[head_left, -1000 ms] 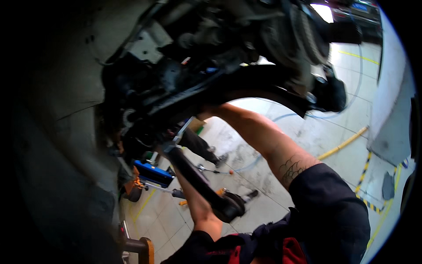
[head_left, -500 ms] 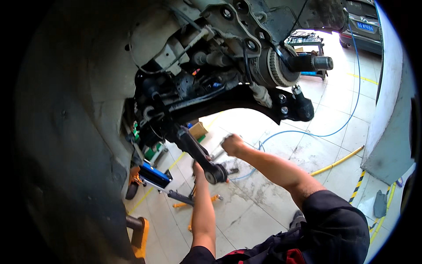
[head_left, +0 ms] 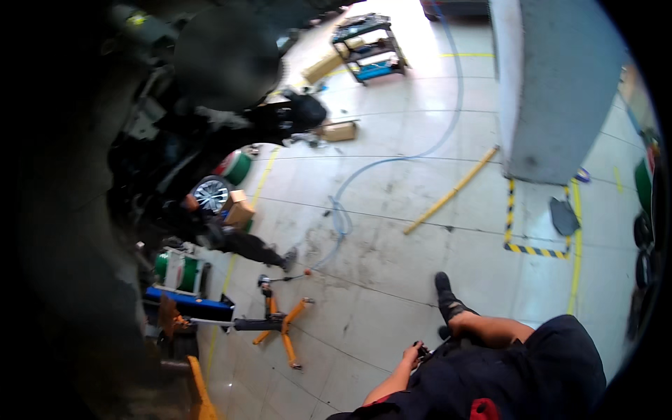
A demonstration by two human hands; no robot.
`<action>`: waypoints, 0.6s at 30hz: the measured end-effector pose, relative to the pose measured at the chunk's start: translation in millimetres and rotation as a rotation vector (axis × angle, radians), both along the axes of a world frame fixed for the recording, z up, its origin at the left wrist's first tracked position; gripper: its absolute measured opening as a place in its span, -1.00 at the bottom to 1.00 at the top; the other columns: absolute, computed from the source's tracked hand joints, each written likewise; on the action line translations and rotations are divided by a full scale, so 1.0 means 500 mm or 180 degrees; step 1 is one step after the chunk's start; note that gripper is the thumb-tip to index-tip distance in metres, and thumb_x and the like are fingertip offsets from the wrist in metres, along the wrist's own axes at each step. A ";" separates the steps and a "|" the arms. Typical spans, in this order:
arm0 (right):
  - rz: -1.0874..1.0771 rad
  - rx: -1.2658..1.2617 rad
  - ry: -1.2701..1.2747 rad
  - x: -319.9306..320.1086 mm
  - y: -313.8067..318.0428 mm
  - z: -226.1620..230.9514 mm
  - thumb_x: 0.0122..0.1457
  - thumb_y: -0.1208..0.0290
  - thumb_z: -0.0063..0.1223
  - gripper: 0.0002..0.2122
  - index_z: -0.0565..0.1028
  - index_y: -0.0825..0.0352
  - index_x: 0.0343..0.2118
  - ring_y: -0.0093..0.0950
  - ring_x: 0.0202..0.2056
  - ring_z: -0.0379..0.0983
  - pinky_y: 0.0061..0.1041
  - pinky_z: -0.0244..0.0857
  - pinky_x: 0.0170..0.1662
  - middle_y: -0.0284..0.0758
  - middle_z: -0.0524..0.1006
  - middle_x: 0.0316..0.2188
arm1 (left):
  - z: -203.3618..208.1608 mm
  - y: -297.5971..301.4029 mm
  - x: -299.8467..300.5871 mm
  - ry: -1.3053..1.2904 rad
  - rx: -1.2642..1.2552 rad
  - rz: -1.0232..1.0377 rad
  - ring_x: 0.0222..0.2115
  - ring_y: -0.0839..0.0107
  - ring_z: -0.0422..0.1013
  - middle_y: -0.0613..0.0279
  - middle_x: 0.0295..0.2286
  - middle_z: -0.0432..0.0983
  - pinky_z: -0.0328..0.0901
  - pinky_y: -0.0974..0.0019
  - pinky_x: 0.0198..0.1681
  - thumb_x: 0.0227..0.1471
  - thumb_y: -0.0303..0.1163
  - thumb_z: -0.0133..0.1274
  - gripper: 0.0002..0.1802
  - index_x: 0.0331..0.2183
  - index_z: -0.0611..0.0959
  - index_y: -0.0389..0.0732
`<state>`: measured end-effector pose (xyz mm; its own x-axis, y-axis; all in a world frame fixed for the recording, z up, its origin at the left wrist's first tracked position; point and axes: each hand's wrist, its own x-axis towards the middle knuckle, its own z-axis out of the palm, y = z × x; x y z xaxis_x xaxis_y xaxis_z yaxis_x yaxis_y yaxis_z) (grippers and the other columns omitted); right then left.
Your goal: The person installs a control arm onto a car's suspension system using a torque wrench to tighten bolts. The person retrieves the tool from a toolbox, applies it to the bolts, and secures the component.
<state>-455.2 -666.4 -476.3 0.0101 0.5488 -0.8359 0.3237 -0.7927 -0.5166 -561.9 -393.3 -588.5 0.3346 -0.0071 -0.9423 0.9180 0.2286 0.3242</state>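
My left hand is near my body, to the right of the orange-legged stand and slightly nearer me. Its fingers look partly curled, apparently around a small dark piece, but my sleeve and body crowd it and I can't make out a full grip. My right hand is a little farther right of the stand; its fingers are hidden, so I can't tell how far open it is or whether it has hold of anything.

The dark piece sits right of the stand, at my left fingers. I judge it stiff, and light enough for one hand; any grease would make it slippery. It doesn't strike me as fragile. I'd pinch it at the end by my left thumb and wrap the rest into the palm, though its far end is hidden.

A dark shoe is beyond my right hand, to the stand's right. The yellow rod lies on the floor, beyond the stand and to its right. The suspension, blurred, hangs up beyond the stand.
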 end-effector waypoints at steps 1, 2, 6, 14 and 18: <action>-0.0171 -0.0072 -0.0491 -0.039 -0.020 0.023 0.05 0.19 0.23 -0.66 0.63 0.17 -0.11 -0.27 0.00 0.52 -0.28 0.40 -0.01 -0.20 0.60 -0.09 | 0.006 -0.024 -0.038 0.0141 -0.0218 -0.0010 -0.34 0.26 0.55 0.19 -0.40 0.59 0.44 0.09 -0.27 0.22 -0.14 0.07 -0.69 -0.18 0.57 -0.19; -0.0509 -0.0170 -0.0581 -0.060 -0.037 0.028 0.00 0.17 0.25 -0.64 0.64 0.20 -0.13 -0.28 -0.03 0.54 -0.29 0.40 -0.02 -0.23 0.62 -0.12 | 0.006 -0.039 -0.034 0.0092 -0.0104 -0.0226 -0.34 0.27 0.54 0.19 -0.39 0.59 0.43 0.08 -0.26 0.22 -0.14 0.05 -0.69 -0.17 0.57 -0.18; -0.0901 -0.0236 -0.0584 -0.107 -0.067 0.063 -0.02 0.10 0.22 -0.59 0.63 0.16 -0.10 -0.26 -0.02 0.53 -0.27 0.40 -0.02 -0.22 0.62 -0.11 | -0.014 -0.007 -0.030 -0.0564 -0.0444 -0.0665 -0.30 0.31 0.54 0.21 -0.35 0.59 0.43 0.06 -0.23 0.25 -0.23 0.00 -0.74 -0.14 0.56 -0.18; -0.1372 0.0100 -0.0431 -0.150 -0.206 -0.062 -0.01 0.12 0.16 -0.59 0.61 0.14 -0.09 -0.17 -0.01 0.50 -0.17 0.36 0.02 -0.18 0.60 -0.09 | 0.116 -0.158 0.040 -0.0530 -0.0041 -0.0938 -0.30 0.31 0.57 0.21 -0.34 0.59 0.45 0.16 -0.24 0.18 -0.34 0.11 -0.74 -0.14 0.57 -0.28; -0.1245 0.0091 -0.0532 -0.090 -0.326 -0.047 0.05 0.18 0.10 -0.64 0.62 0.17 -0.09 -0.17 0.00 0.50 -0.20 0.38 0.01 -0.18 0.59 -0.07 | 0.083 -0.282 0.092 -0.0325 0.0702 -0.1243 -0.33 0.30 0.57 0.14 -0.32 0.61 0.46 0.14 -0.28 -0.03 -0.30 0.34 -0.48 -0.09 0.56 -0.38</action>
<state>-500.0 -829.6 -499.9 0.3562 0.4995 -0.7897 0.0824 -0.8586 -0.5060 -516.2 -534.1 -546.9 0.4380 0.0462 -0.8978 0.8825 -0.2127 0.4196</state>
